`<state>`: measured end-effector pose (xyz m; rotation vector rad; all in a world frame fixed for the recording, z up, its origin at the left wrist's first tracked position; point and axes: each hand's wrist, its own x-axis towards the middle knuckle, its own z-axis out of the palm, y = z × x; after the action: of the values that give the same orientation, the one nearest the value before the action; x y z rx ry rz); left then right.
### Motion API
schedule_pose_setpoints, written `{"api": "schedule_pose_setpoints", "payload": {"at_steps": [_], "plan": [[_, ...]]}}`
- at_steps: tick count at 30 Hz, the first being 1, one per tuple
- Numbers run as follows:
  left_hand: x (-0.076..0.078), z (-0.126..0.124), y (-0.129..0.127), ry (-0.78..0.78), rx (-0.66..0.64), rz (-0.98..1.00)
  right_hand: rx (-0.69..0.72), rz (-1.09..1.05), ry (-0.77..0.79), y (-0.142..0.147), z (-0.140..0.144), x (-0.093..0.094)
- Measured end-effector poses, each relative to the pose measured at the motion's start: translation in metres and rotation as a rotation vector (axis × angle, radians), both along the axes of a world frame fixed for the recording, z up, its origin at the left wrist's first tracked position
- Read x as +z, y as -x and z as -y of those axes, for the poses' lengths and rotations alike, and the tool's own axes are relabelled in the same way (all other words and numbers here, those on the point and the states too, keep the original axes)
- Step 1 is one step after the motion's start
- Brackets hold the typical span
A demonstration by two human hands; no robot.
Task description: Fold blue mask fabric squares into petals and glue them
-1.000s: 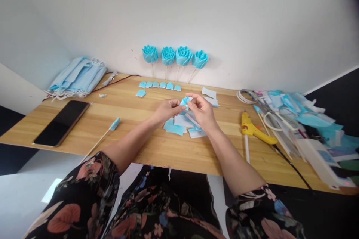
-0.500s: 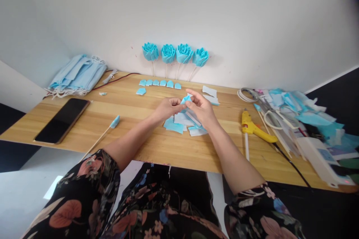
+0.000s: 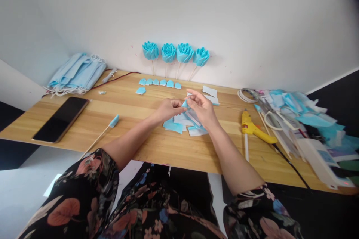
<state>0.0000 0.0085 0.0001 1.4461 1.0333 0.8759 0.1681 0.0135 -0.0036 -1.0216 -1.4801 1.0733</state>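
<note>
Both hands, the left hand (image 3: 167,109) and the right hand (image 3: 202,109), are pinching a small blue cloth piece (image 3: 184,103) with closed fingers, above the table (image 3: 146,145), at 6 o'clock from the blue flowers (image 3: 175,52). It looks soft and light; hold its edges.

A plain white wall (image 3: 196,11) is filling the whole 12 o'clock side of the room, taking soft, even light with no hard shadows. A wooden tabletop (image 3: 134,145) of pale, streaked grain is standing pushed against it, running from 9 o'clock to 3 o'clock. Below its near edge, toward 7 o'clock, a light grey floor (image 3: 25,190) is showing, with one bright patch lying on it. At 3 o'clock a dark surface (image 3: 344,86) is meeting the wall along a pale strip.
</note>
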Motion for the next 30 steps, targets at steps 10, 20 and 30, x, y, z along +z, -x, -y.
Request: {"api": "schedule_pose_setpoints", "payload": {"at_steps": [10, 20, 30], "plan": [[0.0085, 0.0, 0.0047, -0.057, -0.009, 0.007, -0.056, 0.062, -0.076, -0.0005, -0.0008, -0.0045], [0.0039, -0.0026, 0.005, -0.044, -0.042, 0.091, -0.089, 0.086, -0.114, 0.0006, 0.0003, -0.0035], [0.0027, -0.0046, 0.0066, -0.048, -0.089, 0.094, -0.116, 0.006, -0.07, 0.0008, 0.0003, 0.0013]]}}
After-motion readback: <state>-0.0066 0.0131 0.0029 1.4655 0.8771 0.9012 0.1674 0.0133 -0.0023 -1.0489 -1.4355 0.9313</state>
